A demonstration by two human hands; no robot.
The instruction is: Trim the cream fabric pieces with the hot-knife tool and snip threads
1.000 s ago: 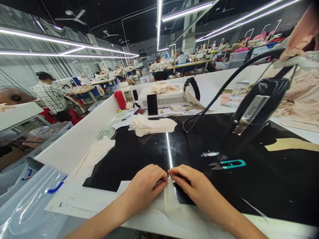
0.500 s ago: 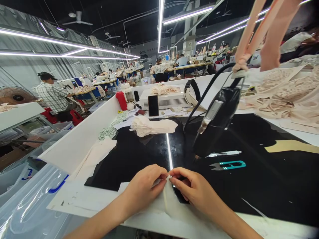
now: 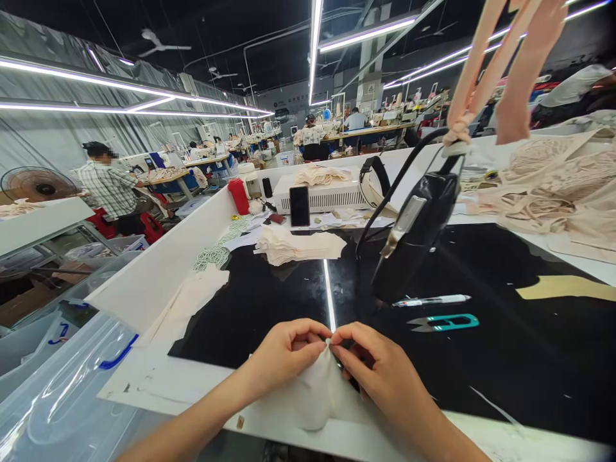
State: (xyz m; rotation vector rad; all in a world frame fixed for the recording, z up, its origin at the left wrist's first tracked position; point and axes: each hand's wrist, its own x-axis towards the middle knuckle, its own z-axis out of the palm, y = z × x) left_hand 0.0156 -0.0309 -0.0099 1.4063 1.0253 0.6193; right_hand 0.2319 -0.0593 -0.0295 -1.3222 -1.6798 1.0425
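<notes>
Both hands, left hand (image 3: pixel 283 359) and right hand (image 3: pixel 380 369), pinch a pale fabric piece (image 3: pixel 315 394) at lower centre; its fine edge could slip free.

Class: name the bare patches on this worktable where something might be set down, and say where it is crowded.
Bare black tabletop lies between the fabric stack and the left hand, and right of the snips below the tan strip. Crowded: the far edge around the phone and the lace heap.

Two bare forearms, no sleeves in view, left hand (image 3: pixel 283 359) and right hand (image 3: pixel 380 372) without gloves, rings, watch or bracelets, short unpainted fingernails
</notes>
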